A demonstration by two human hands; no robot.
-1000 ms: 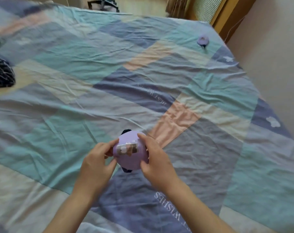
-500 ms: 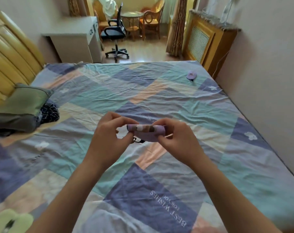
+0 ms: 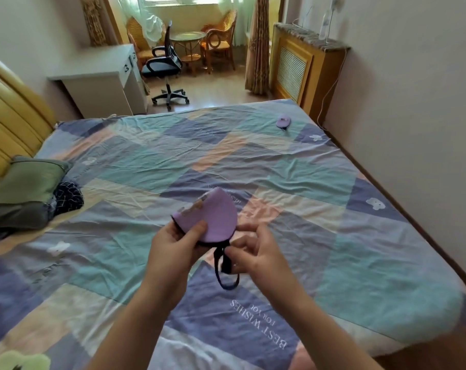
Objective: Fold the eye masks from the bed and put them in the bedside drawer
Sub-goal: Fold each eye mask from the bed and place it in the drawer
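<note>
A folded purple eye mask [image 3: 213, 216] with a dark edge is held above the patchwork bed [image 3: 333, 182]. My left hand [image 3: 178, 241] grips the mask's lower left edge, thumb on top. My right hand [image 3: 253, 252] pinches the mask's dark elastic strap [image 3: 225, 271], which hangs in a loop below the mask. A second purple eye mask [image 3: 283, 121] lies flat on the bed's far right corner. No bedside drawer is in view.
A green pillow [image 3: 26, 180] and dark patterned cloth [image 3: 67, 194] lie by the yellow headboard [image 3: 10, 121] at left. A wall runs along the bed's right side. Beyond the bed stand a white desk [image 3: 103, 81], an office chair [image 3: 165, 65] and a radiator cover [image 3: 304, 65]. A green plush [image 3: 15, 360] lies at bottom left.
The view lifted from the bedspread to the room. The mask went from flat and pinched between both hands to a folded half held by my left hand, with my right hand now on the strap.
</note>
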